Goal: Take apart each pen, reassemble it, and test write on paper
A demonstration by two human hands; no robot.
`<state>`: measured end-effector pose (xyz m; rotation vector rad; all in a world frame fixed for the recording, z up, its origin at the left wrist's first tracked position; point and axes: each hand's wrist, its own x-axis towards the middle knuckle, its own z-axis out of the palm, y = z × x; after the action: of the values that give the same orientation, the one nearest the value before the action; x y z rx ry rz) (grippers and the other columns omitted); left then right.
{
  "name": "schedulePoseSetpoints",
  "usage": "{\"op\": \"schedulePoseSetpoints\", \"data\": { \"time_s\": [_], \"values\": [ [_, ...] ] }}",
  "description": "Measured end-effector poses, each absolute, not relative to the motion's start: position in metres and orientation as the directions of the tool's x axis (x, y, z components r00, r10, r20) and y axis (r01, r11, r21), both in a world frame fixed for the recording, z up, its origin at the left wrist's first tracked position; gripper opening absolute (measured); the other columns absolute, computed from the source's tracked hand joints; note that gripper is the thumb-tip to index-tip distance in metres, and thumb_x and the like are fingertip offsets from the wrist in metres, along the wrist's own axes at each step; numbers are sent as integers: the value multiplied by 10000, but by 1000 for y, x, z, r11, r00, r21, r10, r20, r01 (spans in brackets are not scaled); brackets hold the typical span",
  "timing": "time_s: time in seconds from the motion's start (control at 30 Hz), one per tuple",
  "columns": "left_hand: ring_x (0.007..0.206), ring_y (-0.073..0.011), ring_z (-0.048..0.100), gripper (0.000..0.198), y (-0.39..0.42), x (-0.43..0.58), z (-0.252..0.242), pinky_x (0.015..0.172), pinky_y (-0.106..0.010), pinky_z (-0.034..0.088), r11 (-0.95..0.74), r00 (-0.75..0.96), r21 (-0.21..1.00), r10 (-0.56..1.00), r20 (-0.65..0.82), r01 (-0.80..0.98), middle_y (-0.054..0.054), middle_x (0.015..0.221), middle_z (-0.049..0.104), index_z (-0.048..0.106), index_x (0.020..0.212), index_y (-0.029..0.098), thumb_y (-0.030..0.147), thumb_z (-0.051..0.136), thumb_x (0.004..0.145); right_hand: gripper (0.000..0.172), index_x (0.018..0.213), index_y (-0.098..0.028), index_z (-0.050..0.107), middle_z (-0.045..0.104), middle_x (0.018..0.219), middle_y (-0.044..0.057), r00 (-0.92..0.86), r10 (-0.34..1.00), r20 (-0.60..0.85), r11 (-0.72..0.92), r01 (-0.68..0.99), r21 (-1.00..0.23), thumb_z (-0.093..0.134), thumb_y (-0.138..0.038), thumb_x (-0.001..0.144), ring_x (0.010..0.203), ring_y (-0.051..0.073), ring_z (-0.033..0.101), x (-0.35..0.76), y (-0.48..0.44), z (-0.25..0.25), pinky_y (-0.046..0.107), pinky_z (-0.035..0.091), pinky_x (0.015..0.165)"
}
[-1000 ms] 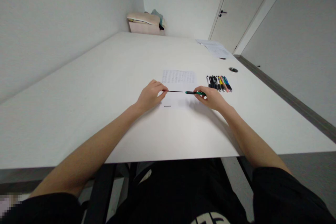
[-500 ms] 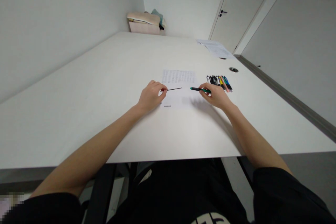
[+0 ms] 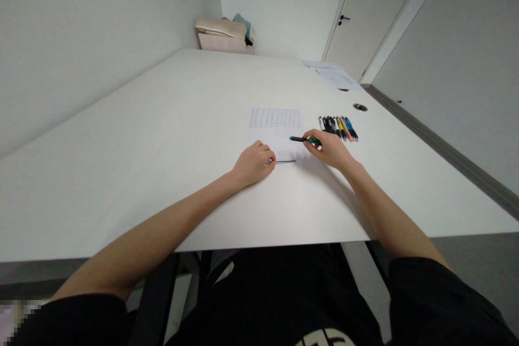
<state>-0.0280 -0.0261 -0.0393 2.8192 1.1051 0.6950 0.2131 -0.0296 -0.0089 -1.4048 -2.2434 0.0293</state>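
Observation:
My left hand [image 3: 255, 163] is low at the near edge of a printed sheet of paper [image 3: 279, 138], its fingers closed on a thin dark pen refill [image 3: 286, 161] that points right. The small spring seen there earlier is hidden by these fingers; I cannot tell whether they touch it. Above the sheet's right side, my right hand [image 3: 327, 148] pinches a black and green pen barrel [image 3: 298, 139], its tip end pointing left. A gap separates the refill from the barrel.
Several pens [image 3: 338, 128] lie side by side to the right of the sheet. Behind them are a round metal cable hole [image 3: 360, 107] and more papers [image 3: 334, 74]. A box with folded cloths [image 3: 223, 35] stands past the table's far edge.
My left hand has moved right and towards me with the refill, covering the spot where the small spring lay. My right hand with the barrel has shifted slightly left.

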Motion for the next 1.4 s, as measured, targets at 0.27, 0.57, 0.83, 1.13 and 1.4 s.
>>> {"op": "schedulePoseSetpoints", "data": {
  "time_s": [0.27, 0.57, 0.83, 1.13, 1.4],
  "values": [
    [852, -200, 512, 177, -25, -32, -39, 774, -328, 434, -728, 651, 193, 678, 342, 657, -63, 802, 642, 670, 774, 167, 221, 504, 802, 189, 966, -199, 568, 636, 768, 30, -361, 851, 382, 477, 837, -270, 483, -266, 811, 625, 138, 562, 211, -30, -9, 246, 406, 615],
    [841, -197, 523, 168, -25, -31, -39, 765, -335, 437, -733, 653, 211, 675, 345, 646, -66, 791, 644, 666, 768, 169, 216, 508, 795, 184, 959, -198, 567, 637, 767, 30, -364, 850, 382, 483, 828, -286, 486, -267, 809, 624, 136, 561, 210, -30, -9, 245, 409, 612],
    [848, -208, 524, 143, -25, -34, -32, 767, -361, 442, -734, 585, 231, 658, 474, 639, -72, 838, 643, 637, 852, 156, 240, 531, 803, 179, 963, -200, 566, 653, 804, 37, -405, 834, 374, 519, 805, -287, 479, -257, 817, 622, 137, 564, 204, -33, -10, 243, 405, 602],
    [899, -207, 509, 223, -27, -34, -26, 806, -347, 422, -761, 542, 178, 585, 603, 623, -60, 930, 632, 590, 1001, 154, 273, 555, 816, 165, 976, -199, 545, 652, 841, 42, -491, 798, 350, 586, 767, -261, 462, -254, 845, 656, 136, 573, 185, -40, -10, 245, 417, 643],
    [883, -204, 507, 179, -30, -31, -23, 775, -338, 424, -785, 602, 126, 557, 573, 606, -69, 906, 627, 610, 950, 157, 265, 517, 842, 152, 961, -194, 545, 660, 855, 45, -524, 786, 328, 607, 756, -247, 469, -264, 851, 661, 136, 583, 177, -43, -11, 249, 422, 652]
  ]
}}
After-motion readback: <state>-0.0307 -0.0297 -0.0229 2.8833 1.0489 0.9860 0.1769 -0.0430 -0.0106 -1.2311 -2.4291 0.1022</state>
